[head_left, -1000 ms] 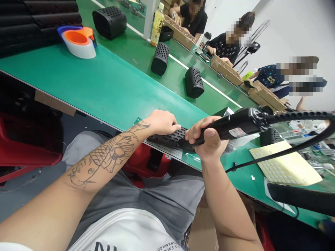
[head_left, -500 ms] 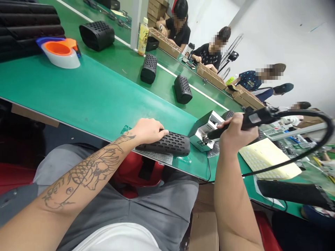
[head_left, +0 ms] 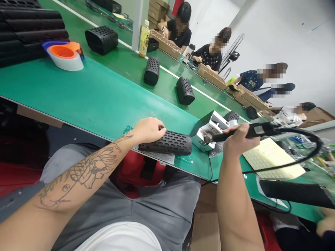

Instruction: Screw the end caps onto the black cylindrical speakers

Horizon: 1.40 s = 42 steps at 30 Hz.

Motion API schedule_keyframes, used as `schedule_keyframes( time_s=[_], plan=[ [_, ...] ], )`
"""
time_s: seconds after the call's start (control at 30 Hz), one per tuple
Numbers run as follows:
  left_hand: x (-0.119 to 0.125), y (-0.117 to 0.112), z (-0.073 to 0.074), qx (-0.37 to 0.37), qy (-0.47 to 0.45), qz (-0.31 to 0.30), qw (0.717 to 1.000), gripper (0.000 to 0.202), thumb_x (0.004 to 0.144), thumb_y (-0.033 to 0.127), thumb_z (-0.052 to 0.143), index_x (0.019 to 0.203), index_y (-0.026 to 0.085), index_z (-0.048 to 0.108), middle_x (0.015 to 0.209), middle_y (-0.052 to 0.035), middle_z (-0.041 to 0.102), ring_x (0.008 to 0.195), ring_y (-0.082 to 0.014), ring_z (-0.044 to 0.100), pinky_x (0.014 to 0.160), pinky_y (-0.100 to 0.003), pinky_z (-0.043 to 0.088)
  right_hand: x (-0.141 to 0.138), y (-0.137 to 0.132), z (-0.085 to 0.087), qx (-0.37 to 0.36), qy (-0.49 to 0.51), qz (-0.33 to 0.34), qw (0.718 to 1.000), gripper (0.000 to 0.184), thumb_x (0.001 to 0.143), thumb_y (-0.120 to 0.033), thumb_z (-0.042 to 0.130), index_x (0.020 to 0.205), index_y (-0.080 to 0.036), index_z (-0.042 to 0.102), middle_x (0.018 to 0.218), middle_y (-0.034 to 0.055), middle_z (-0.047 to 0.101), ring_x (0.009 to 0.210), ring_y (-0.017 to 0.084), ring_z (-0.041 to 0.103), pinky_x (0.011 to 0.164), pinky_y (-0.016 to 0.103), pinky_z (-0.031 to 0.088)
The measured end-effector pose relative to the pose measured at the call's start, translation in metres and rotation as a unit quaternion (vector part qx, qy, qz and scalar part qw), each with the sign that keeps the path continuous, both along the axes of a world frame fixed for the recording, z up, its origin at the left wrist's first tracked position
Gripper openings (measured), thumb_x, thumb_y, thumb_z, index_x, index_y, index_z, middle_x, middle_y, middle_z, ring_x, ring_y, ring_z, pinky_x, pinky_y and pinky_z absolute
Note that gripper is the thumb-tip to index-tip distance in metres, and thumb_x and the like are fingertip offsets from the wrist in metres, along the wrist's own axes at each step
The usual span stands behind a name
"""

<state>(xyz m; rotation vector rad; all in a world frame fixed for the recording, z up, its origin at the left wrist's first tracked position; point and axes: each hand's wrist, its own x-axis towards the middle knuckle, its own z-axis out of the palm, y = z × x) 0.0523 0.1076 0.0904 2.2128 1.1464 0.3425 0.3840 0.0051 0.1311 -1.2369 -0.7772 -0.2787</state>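
In the head view my left hand (head_left: 150,130) lies over the left end of a black perforated speaker housing (head_left: 172,142), its fingers bent around it. The housing rests lengthwise near the bench's front edge, on clear bubble wrap (head_left: 163,158). My right hand (head_left: 240,138) is wrapped round a black corded electric screwdriver (head_left: 258,130), held almost level. The driver's tip points left, at the front opening of a small silver box that looks like a screw feeder (head_left: 210,130). Whether a screw sits on the tip is too small to tell.
Several black speaker housings (head_left: 185,91) stand along the far bench. A tape roll in a dispenser (head_left: 65,57) and stacked black parts (head_left: 31,31) lie left. A pale yellow perforated tray (head_left: 273,160) is at right, under the driver's cable (head_left: 311,153). Co-workers (head_left: 213,52) sit opposite.
The screwdriver's rear end has dropped, so the tool lies flatter, its tip still at the feeder. My left hand stays on the housing. The whole view has shifted slightly.
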Motion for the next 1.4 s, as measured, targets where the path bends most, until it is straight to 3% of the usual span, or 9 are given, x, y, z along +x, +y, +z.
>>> schedule_keyframes(
  time_s=[0.1, 0.27, 0.47, 0.63, 0.8, 1.07, 1.23, 1.33, 1.4],
  plan=[
    [-0.020, 0.013, -0.021, -0.068, -0.130, -0.009, 0.989, 0.040, 0.092, 0.045, 0.077, 0.118, 0.026, 0.100, 0.120, -0.0077, 0.097, 0.114, -0.0337, 0.090, 0.107, -0.039, 0.070, 0.005, 0.000, 0.001, -0.030, 0.007, 0.016, 0.999, 0.036, 0.093, -0.056, 0.080, 0.079, -0.030, 0.060, 0.059, -0.0069, 0.061, 0.047, 0.018, 0.062, 0.050, 0.034, 0.058],
    [-0.046, 0.019, -0.065, -0.184, -0.331, -0.007, 0.926, 0.067, 0.082, 0.072, 0.091, 0.124, 0.020, 0.096, 0.124, -0.0129, 0.095, 0.112, -0.0354, 0.088, 0.104, -0.045, 0.073, -0.010, -0.010, 0.008, -0.034, 0.047, 0.055, 0.997, 0.029, 0.087, -0.049, 0.082, 0.079, -0.028, 0.064, 0.059, -0.0072, 0.060, 0.047, 0.017, 0.060, 0.047, 0.032, 0.057],
    [-0.033, 0.002, -0.092, -0.190, -0.429, 0.055, 0.881, 0.071, 0.084, 0.080, 0.090, 0.120, 0.018, 0.094, 0.119, -0.0120, 0.093, 0.109, -0.0317, 0.084, 0.100, -0.040, 0.069, -0.080, -0.027, 0.048, 0.054, 0.074, 0.150, 0.984, 0.010, 0.085, -0.035, 0.075, 0.085, -0.025, 0.073, 0.057, -0.0068, 0.055, 0.042, 0.016, 0.056, 0.043, 0.030, 0.055],
    [-0.024, -0.001, -0.098, -0.168, -0.454, 0.069, 0.873, 0.062, 0.086, 0.075, 0.087, 0.113, 0.019, 0.093, 0.115, -0.0113, 0.092, 0.107, -0.0307, 0.083, 0.098, -0.040, 0.068, -0.167, -0.028, 0.048, 0.031, 0.065, 0.416, 0.906, 0.029, 0.097, -0.055, 0.087, 0.098, -0.028, 0.078, 0.064, -0.0070, 0.063, 0.044, 0.016, 0.061, 0.045, 0.032, 0.059],
    [-0.024, -0.003, -0.097, -0.160, -0.464, 0.066, 0.869, 0.055, 0.088, 0.067, 0.085, 0.112, 0.019, 0.094, 0.117, -0.0112, 0.093, 0.111, -0.0306, 0.084, 0.106, -0.042, 0.067, -0.220, -0.003, 0.021, 0.025, 0.019, 0.473, 0.881, 0.032, 0.102, -0.060, 0.094, 0.101, -0.032, 0.080, 0.065, -0.0080, 0.065, 0.043, 0.015, 0.057, 0.046, 0.032, 0.057],
    [-0.024, -0.005, -0.093, -0.167, -0.479, 0.055, 0.860, 0.049, 0.090, 0.062, 0.086, 0.114, 0.020, 0.094, 0.116, -0.0112, 0.093, 0.111, -0.0306, 0.086, 0.108, -0.043, 0.068, -0.229, 0.013, 0.009, -0.024, 0.017, 0.478, 0.878, 0.042, 0.101, -0.064, 0.097, 0.096, -0.029, 0.073, 0.063, -0.0083, 0.062, 0.043, 0.014, 0.057, 0.047, 0.032, 0.057],
    [-0.022, -0.001, -0.094, -0.156, -0.464, 0.050, 0.871, 0.049, 0.094, 0.063, 0.082, 0.114, 0.020, 0.094, 0.119, -0.0098, 0.094, 0.119, -0.0320, 0.086, 0.114, -0.042, 0.067, -0.238, 0.005, -0.005, -0.092, 0.010, 0.515, 0.852, 0.034, 0.100, -0.053, 0.100, 0.095, -0.028, 0.076, 0.064, -0.0057, 0.072, 0.045, 0.017, 0.065, 0.047, 0.033, 0.059],
    [-0.022, -0.003, -0.093, -0.150, -0.458, 0.044, 0.875, 0.049, 0.098, 0.062, 0.079, 0.118, 0.020, 0.093, 0.128, -0.0107, 0.093, 0.126, -0.0331, 0.084, 0.120, -0.044, 0.065, -0.225, -0.017, 0.014, -0.062, 0.019, 0.538, 0.841, 0.024, 0.101, -0.047, 0.099, 0.100, -0.028, 0.084, 0.067, -0.0047, 0.073, 0.047, 0.018, 0.065, 0.049, 0.036, 0.062],
    [-0.029, -0.011, -0.088, -0.112, -0.467, 0.063, 0.875, 0.048, 0.104, 0.061, 0.073, 0.122, 0.021, 0.093, 0.137, -0.0131, 0.091, 0.135, -0.0349, 0.081, 0.126, -0.047, 0.062, -0.201, -0.034, 0.039, -0.078, 0.017, 0.534, 0.841, 0.027, 0.102, -0.057, 0.095, 0.110, -0.031, 0.091, 0.070, -0.0021, 0.072, 0.050, 0.021, 0.066, 0.053, 0.044, 0.066]
  ],
)
